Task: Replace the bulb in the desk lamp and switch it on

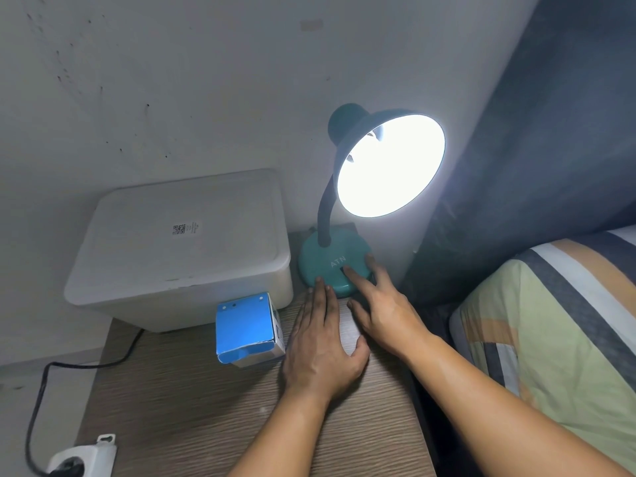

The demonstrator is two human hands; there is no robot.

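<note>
Lamp [335, 266] lit, on table [213, 407]. My right hand [385, 311] open, forefinger on base; left hand [323, 342] flat beside it. One white bin [179, 249], lidded; one blue box [246, 330], contents unseen.

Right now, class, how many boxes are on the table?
2: a white lidded storage box at the back left by the wall, and a small blue carton in front of it, beside the left hand.

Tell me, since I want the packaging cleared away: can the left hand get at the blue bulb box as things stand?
Probably yes. The left hand lies flat on the wooden table, holding nothing, right beside the blue bulb box, with nothing between them. The white storage bin sits behind the box, out of the way.
</note>
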